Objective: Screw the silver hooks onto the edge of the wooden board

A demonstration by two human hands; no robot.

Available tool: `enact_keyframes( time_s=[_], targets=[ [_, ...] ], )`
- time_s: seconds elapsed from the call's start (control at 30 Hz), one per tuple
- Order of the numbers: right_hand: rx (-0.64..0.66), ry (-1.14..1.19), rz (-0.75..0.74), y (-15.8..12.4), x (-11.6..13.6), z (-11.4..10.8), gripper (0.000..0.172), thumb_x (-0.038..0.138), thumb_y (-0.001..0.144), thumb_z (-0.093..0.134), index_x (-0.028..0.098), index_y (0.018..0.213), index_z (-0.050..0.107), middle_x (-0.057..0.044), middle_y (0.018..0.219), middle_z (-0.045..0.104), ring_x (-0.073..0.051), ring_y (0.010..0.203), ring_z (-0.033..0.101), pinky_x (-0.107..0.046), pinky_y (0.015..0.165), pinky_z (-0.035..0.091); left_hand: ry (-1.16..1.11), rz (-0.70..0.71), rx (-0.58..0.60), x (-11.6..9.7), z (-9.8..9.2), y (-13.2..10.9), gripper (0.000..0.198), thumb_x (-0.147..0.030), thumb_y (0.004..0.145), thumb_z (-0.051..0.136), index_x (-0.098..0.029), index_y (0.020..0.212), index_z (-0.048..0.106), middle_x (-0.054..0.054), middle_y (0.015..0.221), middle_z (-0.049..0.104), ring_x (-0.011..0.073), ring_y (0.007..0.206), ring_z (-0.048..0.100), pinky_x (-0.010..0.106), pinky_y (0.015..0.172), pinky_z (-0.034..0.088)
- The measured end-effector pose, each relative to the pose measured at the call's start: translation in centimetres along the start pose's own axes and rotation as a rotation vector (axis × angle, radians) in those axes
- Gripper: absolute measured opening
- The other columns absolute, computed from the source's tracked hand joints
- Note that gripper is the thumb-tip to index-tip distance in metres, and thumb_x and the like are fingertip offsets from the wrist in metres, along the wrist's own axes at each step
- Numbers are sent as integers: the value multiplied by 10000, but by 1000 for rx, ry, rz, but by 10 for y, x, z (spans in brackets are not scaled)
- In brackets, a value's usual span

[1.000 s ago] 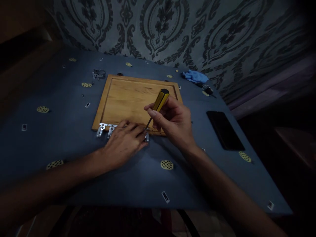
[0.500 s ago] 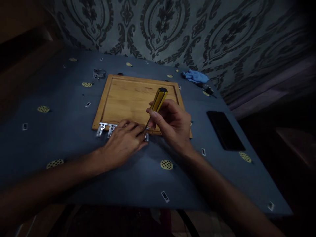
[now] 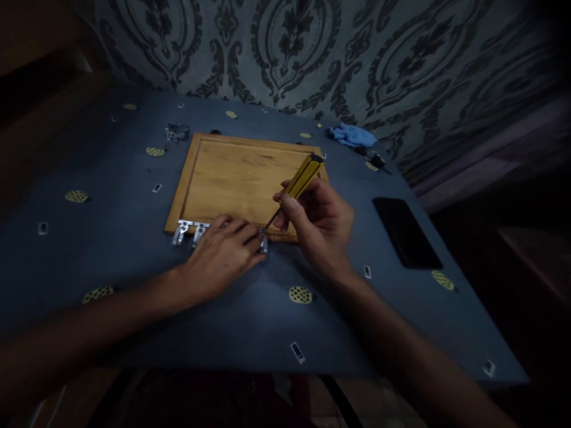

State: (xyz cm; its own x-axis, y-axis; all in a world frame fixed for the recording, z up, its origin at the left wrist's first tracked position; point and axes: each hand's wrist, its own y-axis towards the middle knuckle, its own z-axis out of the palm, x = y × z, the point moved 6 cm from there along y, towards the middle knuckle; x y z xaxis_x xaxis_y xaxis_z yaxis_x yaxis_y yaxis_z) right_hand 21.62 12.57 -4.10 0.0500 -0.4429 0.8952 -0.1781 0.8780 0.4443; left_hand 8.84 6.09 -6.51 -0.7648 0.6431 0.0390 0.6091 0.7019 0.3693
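Observation:
A wooden cabinet door panel [image 3: 232, 178] lies flat on the table, with metal hinges [image 3: 187, 229] along its near edge. My left hand [image 3: 225, 252] bends over that edge, its fingers gripping another hinge [image 3: 264, 245] against the wood and covering most of it. In my right hand [image 3: 323, 226] is a screwdriver [image 3: 304, 177] with a yellow and black handle, pinched between thumb and fingers. Its shaft slants down to the left, and the tip meets the hinge beside my left fingertips. Whether a screw sits under the tip is too small to tell.
Another loose hinge [image 3: 177, 132] lies behind the panel's left corner, and a small screw [image 3: 148, 171] is left of the panel. A black phone [image 3: 407, 233], a blue cloth [image 3: 352, 135] and a dark keys-like item [image 3: 375, 159] lie to the right. A patterned wall [image 3: 294, 53] stands behind.
The screwdriver handle has tilted further to the right, and my right hand has shifted slightly right with it. Its tip stays at the hinge. My left hand is nearly still.

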Motion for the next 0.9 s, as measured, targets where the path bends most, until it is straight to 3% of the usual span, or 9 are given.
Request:
enact_keyframes(
  time_s=[0.43,0.7,0.9],
  targets=[
    [23,-10,-2,-1,-4,2,218,415,916,750,235,955,634,66,714,638,-83,536,620,-241,519,548,-7,0,-4,0,0,-1,244,-334,986,681,-134,1116,732,42,1010,747,241,985,663,385,885,418],
    [55,26,35,7,-8,15,400,573,820,815,268,868,560,68,698,555,-96,491,575,-256,424,479,1,-15,3,0,-1,0,259,-329,972,702,-130,1135,730,55,1095,767,243,1012,678,384,901,435],
    [95,18,40,17,-9,20,464,640,803,796,281,837,503,70,699,494,-98,492,535,-263,428,523,-6,-19,25,0,-1,1,255,-347,990,674,-134,1115,736,55,1066,767,243,1014,677,387,901,444]
  ],
)
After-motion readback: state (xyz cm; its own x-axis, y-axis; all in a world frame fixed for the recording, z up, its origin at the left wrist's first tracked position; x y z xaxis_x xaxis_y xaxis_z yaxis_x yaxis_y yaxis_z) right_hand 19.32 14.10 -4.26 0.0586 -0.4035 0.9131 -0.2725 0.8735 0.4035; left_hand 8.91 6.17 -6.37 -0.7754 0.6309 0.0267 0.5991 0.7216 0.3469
